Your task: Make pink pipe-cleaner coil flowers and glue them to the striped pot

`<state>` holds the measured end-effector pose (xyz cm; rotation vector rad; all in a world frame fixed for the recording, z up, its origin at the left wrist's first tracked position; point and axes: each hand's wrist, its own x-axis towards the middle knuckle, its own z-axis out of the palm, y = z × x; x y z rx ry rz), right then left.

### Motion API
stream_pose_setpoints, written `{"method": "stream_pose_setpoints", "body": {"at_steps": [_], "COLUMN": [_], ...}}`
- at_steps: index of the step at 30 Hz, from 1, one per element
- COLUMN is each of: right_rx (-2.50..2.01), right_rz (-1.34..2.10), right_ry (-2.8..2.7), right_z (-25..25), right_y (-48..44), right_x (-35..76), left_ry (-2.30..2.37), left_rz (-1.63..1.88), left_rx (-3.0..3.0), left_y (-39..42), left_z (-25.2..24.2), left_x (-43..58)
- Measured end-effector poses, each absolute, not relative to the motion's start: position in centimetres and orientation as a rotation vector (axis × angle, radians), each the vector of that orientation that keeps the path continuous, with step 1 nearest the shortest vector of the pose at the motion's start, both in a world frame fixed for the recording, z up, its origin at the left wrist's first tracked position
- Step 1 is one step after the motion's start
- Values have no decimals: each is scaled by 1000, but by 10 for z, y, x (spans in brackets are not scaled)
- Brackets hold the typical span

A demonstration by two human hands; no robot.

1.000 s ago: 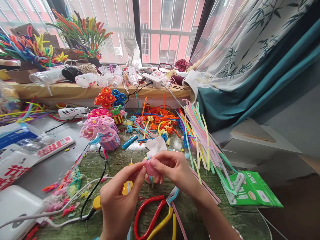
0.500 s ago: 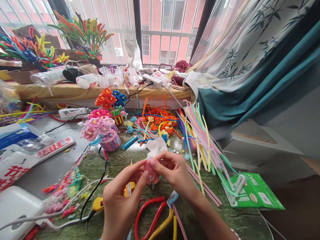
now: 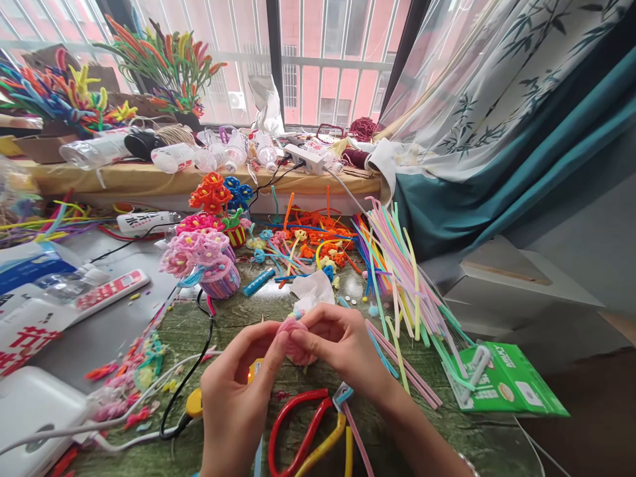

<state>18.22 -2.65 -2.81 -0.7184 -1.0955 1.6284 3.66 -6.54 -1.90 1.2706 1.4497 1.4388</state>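
Observation:
A small pink fuzzy piece of coiled pipe cleaner [image 3: 299, 352] is pinched between my two hands above the table. My left hand [image 3: 233, 384] grips its left side with thumb and fingertips. From the right, my right hand [image 3: 342, 341] presses thumb and fingers on its upper edge. Bits of pale blue and yellow show at its top; my fingers cover part of it. Behind my left hand lies a yellow tool, likely a glue gun [image 3: 255, 369], mostly hidden. Cutters with red and yellow handles [image 3: 318, 424] rest below my hands, and a white tissue [image 3: 315, 289] lies beyond them.
Loose pastel pipe cleaners [image 3: 405, 285] lie to the right, near a green packet [image 3: 511, 377]. Finished pipe-cleaner flower pots [image 3: 218, 278] stand back left. Black and white cables [image 3: 211, 331] cross the left side, by a white box [image 3: 40, 417]. Orange scraps [image 3: 318, 228] cover the back.
Both hands have shifted slightly and turned the pink piece, so more of its coiled side shows. Blue pipe cleaners now show beside my right wrist.

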Motion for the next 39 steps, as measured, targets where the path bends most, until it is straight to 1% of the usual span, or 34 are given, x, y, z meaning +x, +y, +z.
{"method": "stream_pose_setpoints", "body": {"at_steps": [5,12,18,22,27,33,39], "right_rx": [-745,-754,-750,-739,-760,-798,-777], "right_rz": [1619,1397,1327,1285,1143,1153,1146], "right_ry": [-1165,-1321,-1362,-1405,-1506,-1514,-1531], "right_z": [-31,-33,-34,-34,-31,-26,-26], "right_y": [-26,-25,-28,-27,-28,-27,-28], "right_x": [183,182,182,183,185,187,187], "left_ry": [1444,1427,1387,1382,1414,1476,1451], "left_rz": [1446,1415,1373,1400,1449,1533,1477], "left_rx": [1279,1282,1300,1325,1320,1213,1379], "left_y": [-66,-62,-61,-60,-62,-67,-66], "left_z": [-20,-22,-19,-20,-21,-18,-20], "left_x": [36,34,35,35,38,48,41]}}
